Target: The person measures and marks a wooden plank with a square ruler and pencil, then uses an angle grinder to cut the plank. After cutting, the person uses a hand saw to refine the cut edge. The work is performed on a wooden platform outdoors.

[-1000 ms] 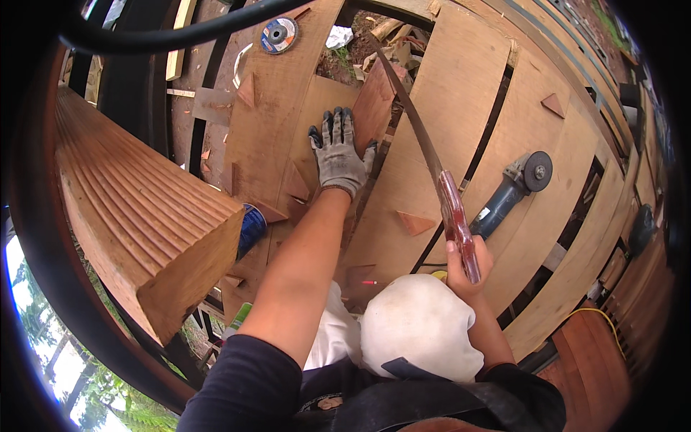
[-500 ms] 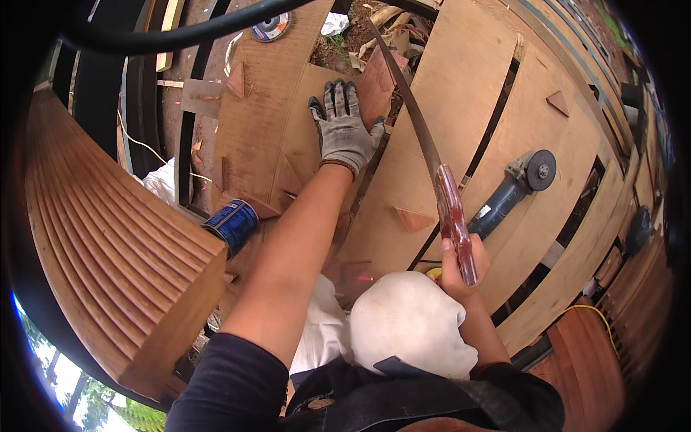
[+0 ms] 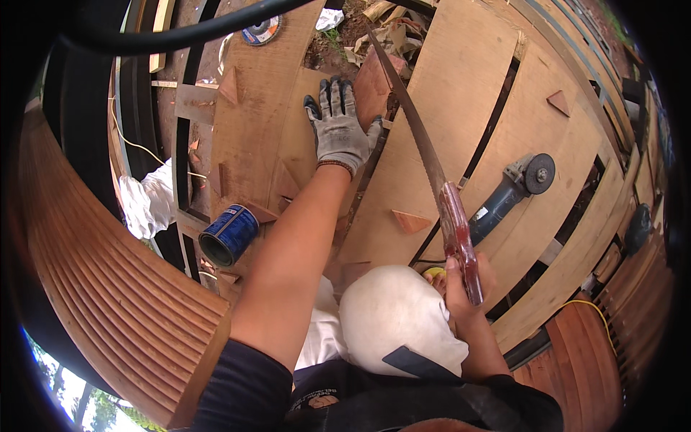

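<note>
My left hand (image 3: 340, 135), in a grey glove with dark fingertips, lies flat with fingers spread on a wooden board (image 3: 299, 108). Beside its fingers is a reddish wood piece (image 3: 376, 86), over a gap between boards. In my bare right hand (image 3: 466, 284) is the reddish-brown handle of a handsaw (image 3: 430, 155). The long blade points away from me and to the left, its tip beyond the reddish piece. I cannot tell whether the blade touches the wood. My white-covered knee (image 3: 392, 317) is between my arms.
An angle grinder (image 3: 512, 194) rests on boards at right. Small wooden triangles (image 3: 412, 221) lie scattered about. Left of my forearm lies a blue can (image 3: 229, 235), near a large grooved wooden piece (image 3: 122, 288). A grinding disc (image 3: 261, 31) sits at the far left, below a black bar (image 3: 180, 32).
My right hand and the saw handle have come slightly nearer to me. The left hand stays flat on the board. The whole view has shifted a little, showing more of the blue can.
</note>
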Available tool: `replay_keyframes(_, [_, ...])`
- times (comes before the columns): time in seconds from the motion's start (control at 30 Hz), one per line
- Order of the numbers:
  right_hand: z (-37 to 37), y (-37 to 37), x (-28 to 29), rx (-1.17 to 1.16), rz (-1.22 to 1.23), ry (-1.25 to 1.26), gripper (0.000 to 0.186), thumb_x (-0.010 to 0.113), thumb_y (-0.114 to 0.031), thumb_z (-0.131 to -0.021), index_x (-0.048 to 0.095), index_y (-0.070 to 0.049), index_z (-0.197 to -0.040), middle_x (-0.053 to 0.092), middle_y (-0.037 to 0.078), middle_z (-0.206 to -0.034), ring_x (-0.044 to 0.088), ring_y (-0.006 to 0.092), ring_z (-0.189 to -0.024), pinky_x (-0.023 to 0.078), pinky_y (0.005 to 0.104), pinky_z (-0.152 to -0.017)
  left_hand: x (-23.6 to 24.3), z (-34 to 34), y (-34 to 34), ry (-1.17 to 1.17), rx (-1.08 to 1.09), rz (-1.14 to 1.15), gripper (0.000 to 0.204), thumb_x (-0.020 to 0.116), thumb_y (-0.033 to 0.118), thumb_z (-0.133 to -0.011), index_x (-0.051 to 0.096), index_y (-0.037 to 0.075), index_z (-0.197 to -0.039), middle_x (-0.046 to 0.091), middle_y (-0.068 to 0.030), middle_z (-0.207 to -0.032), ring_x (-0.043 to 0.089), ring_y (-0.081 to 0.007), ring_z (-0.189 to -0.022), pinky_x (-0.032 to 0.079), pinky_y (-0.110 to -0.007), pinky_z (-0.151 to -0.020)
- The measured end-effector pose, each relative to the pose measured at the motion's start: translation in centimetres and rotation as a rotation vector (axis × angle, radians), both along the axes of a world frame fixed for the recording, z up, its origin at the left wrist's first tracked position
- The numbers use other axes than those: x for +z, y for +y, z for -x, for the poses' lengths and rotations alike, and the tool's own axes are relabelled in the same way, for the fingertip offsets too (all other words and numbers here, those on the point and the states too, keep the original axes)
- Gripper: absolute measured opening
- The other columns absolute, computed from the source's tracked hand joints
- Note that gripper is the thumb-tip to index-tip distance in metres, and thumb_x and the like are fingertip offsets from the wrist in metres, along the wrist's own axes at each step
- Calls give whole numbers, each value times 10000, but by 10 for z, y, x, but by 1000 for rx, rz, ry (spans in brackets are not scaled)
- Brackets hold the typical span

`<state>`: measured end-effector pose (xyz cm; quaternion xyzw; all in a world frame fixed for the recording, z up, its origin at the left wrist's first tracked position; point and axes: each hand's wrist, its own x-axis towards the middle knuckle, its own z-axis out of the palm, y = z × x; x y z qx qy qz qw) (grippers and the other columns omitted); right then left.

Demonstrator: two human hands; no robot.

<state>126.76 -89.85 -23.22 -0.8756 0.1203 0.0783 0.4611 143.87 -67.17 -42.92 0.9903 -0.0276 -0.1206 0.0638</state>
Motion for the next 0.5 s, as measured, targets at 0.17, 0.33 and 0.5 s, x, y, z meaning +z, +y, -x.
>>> replay_keyframes(0.17, [5,2,-8,-50,1,-95,67,697,-30,-899,635,-5,-897,619,60,-611,633,145,-522,470,295,-505,3,1,2,-33,-22,-52,959,565,553,-916,203,-21,-1594,223,-205,-1659,142,-363,-1557,35,-598,-1249])
replay_keyframes(0.33, [-50,16,-42,-103,-110,-59,67,691,-37,-904,630,-14,-885,581,55,-589,570,145,-496,423,308,-488,-1,-2,0,-45,-8,-11,929,531,560,-933,226,-22,-1589,219,-188,-1667,144,-352,-1559,23,-588,-1251])
replay_keyframes(0.5, [-12,10,-16,-73,-45,-53,75,692,-45,-900,631,-15,-869,576,70,-596,539,144,-501,420,313,-500,-8,-1,7,-63,17,-28,923,514,576,-939,228,-9,-1593,211,-187,-1671,139,-343,-1562,18,-586,-1252])
